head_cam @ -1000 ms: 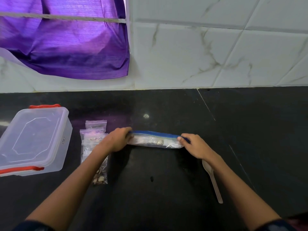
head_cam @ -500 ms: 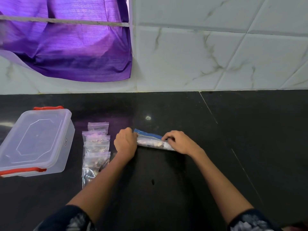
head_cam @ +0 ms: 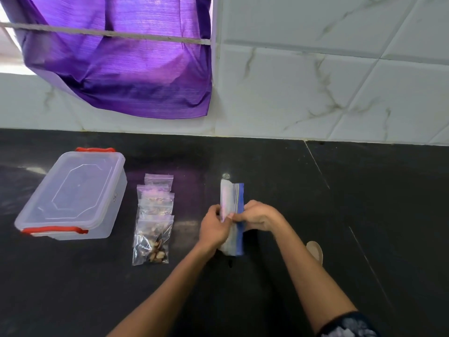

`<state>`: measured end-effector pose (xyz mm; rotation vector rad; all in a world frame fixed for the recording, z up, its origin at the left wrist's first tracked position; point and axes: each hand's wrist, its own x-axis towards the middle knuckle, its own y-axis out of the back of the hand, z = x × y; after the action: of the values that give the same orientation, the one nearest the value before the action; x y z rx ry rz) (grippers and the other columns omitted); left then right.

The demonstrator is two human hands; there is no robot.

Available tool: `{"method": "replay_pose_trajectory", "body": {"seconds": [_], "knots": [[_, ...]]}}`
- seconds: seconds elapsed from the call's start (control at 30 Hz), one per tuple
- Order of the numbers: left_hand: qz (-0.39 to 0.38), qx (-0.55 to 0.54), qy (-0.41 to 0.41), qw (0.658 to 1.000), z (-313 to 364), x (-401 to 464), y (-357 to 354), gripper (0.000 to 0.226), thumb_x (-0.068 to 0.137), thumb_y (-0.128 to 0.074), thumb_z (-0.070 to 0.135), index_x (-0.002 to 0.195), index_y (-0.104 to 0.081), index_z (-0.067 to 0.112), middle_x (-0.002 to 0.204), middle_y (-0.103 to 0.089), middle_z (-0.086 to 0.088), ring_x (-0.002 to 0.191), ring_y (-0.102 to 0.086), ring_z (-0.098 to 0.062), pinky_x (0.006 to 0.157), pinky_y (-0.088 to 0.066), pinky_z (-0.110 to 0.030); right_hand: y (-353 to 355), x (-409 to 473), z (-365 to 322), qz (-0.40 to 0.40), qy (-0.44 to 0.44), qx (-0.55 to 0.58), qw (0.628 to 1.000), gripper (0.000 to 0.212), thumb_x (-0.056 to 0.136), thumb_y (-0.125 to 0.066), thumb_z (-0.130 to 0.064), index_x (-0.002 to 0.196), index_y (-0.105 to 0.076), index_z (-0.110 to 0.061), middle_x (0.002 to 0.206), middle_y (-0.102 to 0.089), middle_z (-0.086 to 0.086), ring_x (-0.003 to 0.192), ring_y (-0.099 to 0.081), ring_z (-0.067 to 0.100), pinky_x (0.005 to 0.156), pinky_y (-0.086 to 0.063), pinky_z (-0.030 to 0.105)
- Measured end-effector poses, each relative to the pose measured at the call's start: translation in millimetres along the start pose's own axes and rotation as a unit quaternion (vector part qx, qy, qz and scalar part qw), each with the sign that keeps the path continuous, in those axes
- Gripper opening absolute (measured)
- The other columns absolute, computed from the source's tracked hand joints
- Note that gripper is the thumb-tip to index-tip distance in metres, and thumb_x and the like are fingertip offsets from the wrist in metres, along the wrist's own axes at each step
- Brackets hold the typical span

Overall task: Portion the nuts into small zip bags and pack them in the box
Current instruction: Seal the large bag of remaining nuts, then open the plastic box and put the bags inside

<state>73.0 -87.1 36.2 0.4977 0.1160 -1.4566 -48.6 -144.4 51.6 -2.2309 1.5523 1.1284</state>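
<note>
Upright between both hands, a rolled blue-strip zip bag stood on end over the black countertop, its top rising past the knuckles. The left hand gripped its near side with curled fingers; the right hand pinched the blue edge. Well left of them lay a row of small zip bags of nuts, and beyond those the closed clear box with red clips. A spoon lay beside the right forearm.
</note>
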Motion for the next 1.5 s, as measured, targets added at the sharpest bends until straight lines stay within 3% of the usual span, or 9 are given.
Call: {"method": "replay_pose_trajectory", "body": {"seconds": [0.17,0.3,0.47,0.57,0.7,0.9,1.1,1.3,1.5], "knots": [[0.127,0.058,-0.055,0.989,12.3,14.3,40.8,0.034,0.095,-0.05,0.008,0.127,-0.053,0.002,0.123,-0.06,-0.014,0.112,-0.056,-0.028,0.086,-0.042,-0.03,-37.0,4.0,-25.1,-0.028,0.074,0.162,0.984,0.032,0.098,-0.043,0.0,0.123,-0.048,0.019,0.119,-0.057,0.033,0.093,-0.064,0.032,0.074,-0.057,0.031],[0.141,0.111,-0.026,0.983,17.6,26.1,52.8,0.014,0.095,-0.048,0.007,0.107,-0.054,0.003,0.105,-0.059,-0.012,0.102,-0.054,-0.031,0.072,-0.036,-0.028,-60.1,23.0,-46.5,0.001,0.104,0.115,0.988,0.027,0.097,-0.046,0.0,0.113,-0.056,0.019,0.097,-0.064,0.024,0.068,-0.059,0.017,0.058,-0.056,0.022],[0.1,0.236,-0.026,0.966,-1.9,33.8,40.7,0.051,0.095,-0.048,0.005,0.139,-0.025,-0.007,0.151,-0.023,-0.024,0.138,-0.031,-0.036,0.107,-0.035,-0.037,-72.8,44.5,-37.7,0.048,0.081,0.039,0.995,0.024,0.092,-0.056,-0.001,0.068,-0.058,-0.004,0.067,-0.054,0.009,0.058,-0.056,0.016,0.062,-0.056,0.032],[0.098,0.273,-0.066,0.955,-10.8,26.2,36.6,0.059,0.098,-0.034,-0.001,0.15,-0.006,-0.001,0.16,0.004,-0.016,0.148,0.001,-0.028,0.119,-0.018,-0.037,-73.3,46.1,-32.8,0.063,0.057,0.099,0.991,0.007,0.086,-0.066,-0.004,0.081,-0.06,-0.005,0.074,-0.063,0.011,0.061,-0.064,0.023,0.056,-0.059,0.032],[0.127,0.292,-0.104,0.942,-16.1,20.0,37.3,0.062,0.099,-0.034,-0.001,0.152,-0.002,0.005,0.161,0.009,-0.008,0.148,0.007,-0.021,0.119,-0.013,-0.032,-72.9,42.4,-32.7,0.104,0.039,0.117,0.987,0.023,0.077,-0.078,-0.012,0.089,-0.058,-0.008,0.084,-0.07,0.014,0.064,-0.068,0.026,0.063,-0.06,0.039],[0.152,0.22,-0.191,0.945,-7.7,2.3,42.4,0.069,0.091,-0.032,-0.016,0.152,-0.01,0.009,0.159,0.003,0.005,0.143,0.005,-0.003,0.115,-0.005,-0.018,-68.8,26.5,-40.2,0.207,0.117,0.0,0.971,0.026,0.075,-0.079,-0.027,0.07,-0.056,-0.018,0.077,-0.066,0.0,0.071,-0.063,0.017,0.073,-0.055,0.034],[0.264,0.12,-0.248,0.925,23.9,-31.5,84.2,0.052,0.098,-0.041,-0.003,0.147,-0.03,0.008,0.158,-0.02,0.001,0.143,-0.014,-0.006,0.101,-0.009,0.005,-71.4,-8.1,-74.7,0.21,0.241,-0.002,0.947,0.025,0.08,-0.075,-0.021,0.067,-0.054,-0.021,0.079,-0.064,0.001,0.072,-0.059,0.013,0.072,-0.05,0.031],[0.439,0.08,-0.217,0.868,41.5,-61.6,181.5,0.049,0.099,-0.045,0.009,0.146,-0.032,0.004,0.155,-0.03,-0.01,0.144,-0.024,-0.02,0.114,-0.016,-0.023,-116.0,-27.4,-125.4,0.105,0.331,0.029,0.937,0.02,0.083,-0.071,-0.019,0.071,-0.055,-0.021,0.07,-0.06,-0.003,0.062,-0.055,0.008,0.057,-0.045,0.02],[0.517,-0.115,-0.022,0.848,5.9,-69.3,247.6,0.069,0.092,-0.053,0.013,0.149,-0.017,-0.001,0.157,-0.02,-0.016,0.145,-0.02,-0.025,0.119,-0.016,-0.032,-175.4,-2.5,-176.9,0.075,0.37,-0.008,0.926,0.007,0.088,-0.063,-0.01,0.095,-0.062,-0.01,0.096,-0.067,0.01,0.083,-0.059,0.014,0.078,-0.049,0.027]]}}
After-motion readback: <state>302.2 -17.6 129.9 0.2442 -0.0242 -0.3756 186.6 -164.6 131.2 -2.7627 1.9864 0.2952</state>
